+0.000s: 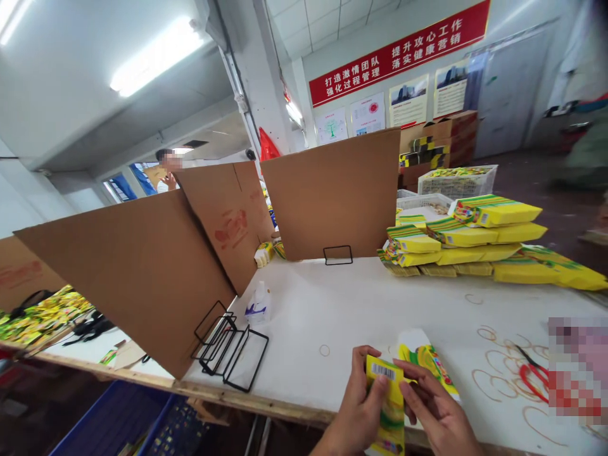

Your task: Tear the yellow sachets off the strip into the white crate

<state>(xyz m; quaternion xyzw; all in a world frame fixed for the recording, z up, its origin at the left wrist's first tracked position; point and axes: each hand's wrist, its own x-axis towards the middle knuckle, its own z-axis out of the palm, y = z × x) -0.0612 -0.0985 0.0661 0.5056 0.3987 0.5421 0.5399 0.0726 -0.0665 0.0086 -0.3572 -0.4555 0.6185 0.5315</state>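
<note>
A small yellow box [390, 405] with a barcode at its top is held upright over the table's front edge. My left hand [358, 405] grips it from the left, thumb on its front. My right hand [434, 405] is at the box's right edge, thumb and fingers closed against it. Just behind my right hand, a yellow, green and white packet [430, 361] lies on the white table [304, 316]. To the right are scattered rubber bands [494, 367] and red-handled scissors [532, 380].
Stacked yellow boxes [475, 240] occupy the back right. Cardboard panels [332, 196] stand along the back and left. Black wire racks [230, 348] and a tissue pack [259, 304] are at the left. A blue crate [114, 418] sits below. A person [167, 168] is beyond the panels.
</note>
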